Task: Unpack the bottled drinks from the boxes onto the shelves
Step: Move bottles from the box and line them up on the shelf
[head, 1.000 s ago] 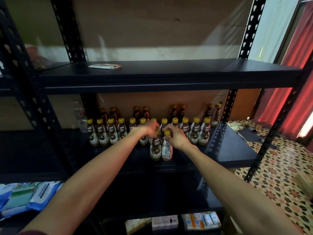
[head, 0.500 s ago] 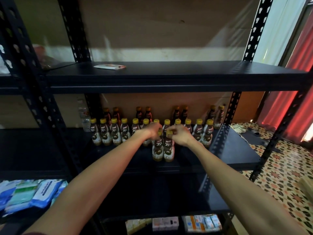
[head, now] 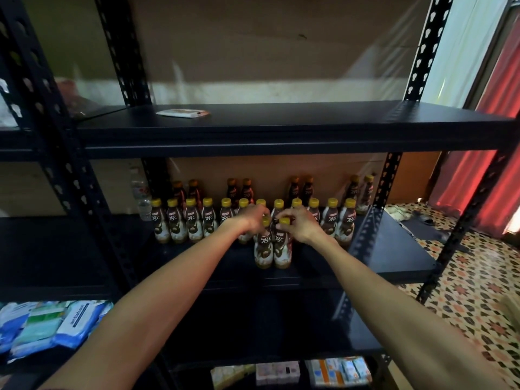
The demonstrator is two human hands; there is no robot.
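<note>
As we look down from the head camera, both our arms reach in to the middle shelf (head: 394, 257) of a black metal rack. Our left hand (head: 254, 218) has its fingers curled round the yellow cap of the left front bottle (head: 263, 249), and our right hand (head: 299, 224) pinches the cap of the right front bottle (head: 282, 249) with curled fingertips. These two bottles stand upright, touching each other, near the front edge of the shelf. Just behind them a row of like bottles (head: 194, 222) runs across the shelf, and a back row of darker bottles (head: 239, 190) stands against the brown backing. A clear water bottle (head: 139, 195) stands at the left end, beside the upright. On the upper shelf (head: 281, 128) lies a flat packet (head: 183, 113). Lower left we see blue and white packs (head: 56, 325); on the bottom shelf sit small boxes (head: 281, 371). A patterned tiled floor (head: 478, 291) and a red curtain (head: 501, 108) lie to the right.
</note>
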